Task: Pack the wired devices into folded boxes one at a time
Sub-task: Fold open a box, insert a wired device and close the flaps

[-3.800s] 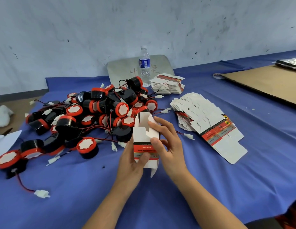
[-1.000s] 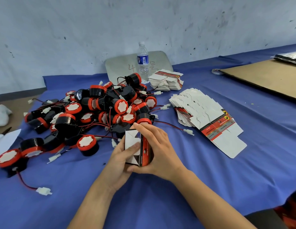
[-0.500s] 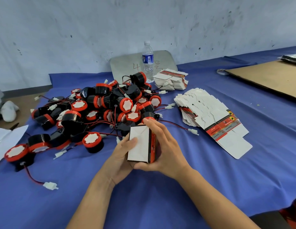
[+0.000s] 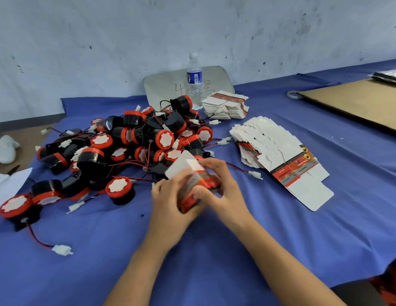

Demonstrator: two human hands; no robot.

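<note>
Left hand (image 4: 168, 203) and right hand (image 4: 224, 192) above the desk (image 4: 214, 261) middle, fingers (image 4: 211, 166) of both curled round a blurred red-and-white folded box (image 4: 193, 184), wired devices (image 4: 135, 146) heaped just behind toward the far edge, flat boxes (image 4: 278, 151) fanned toward the right edge

One folded box (image 4: 198, 183). Two hands, a left hand (image 4: 168, 202) and a right hand (image 4: 223, 193). Two stacks of flat boxes: one fanned stack (image 4: 278, 149) and one squared stack (image 4: 225, 106). One pile of wired devices (image 4: 135, 146), well over twenty, too tangled for an exact count. One water bottle (image 4: 194, 80), one grey board (image 4: 164, 87), one cardboard sheet (image 4: 356, 104), one tape roll (image 4: 294, 94)
</note>
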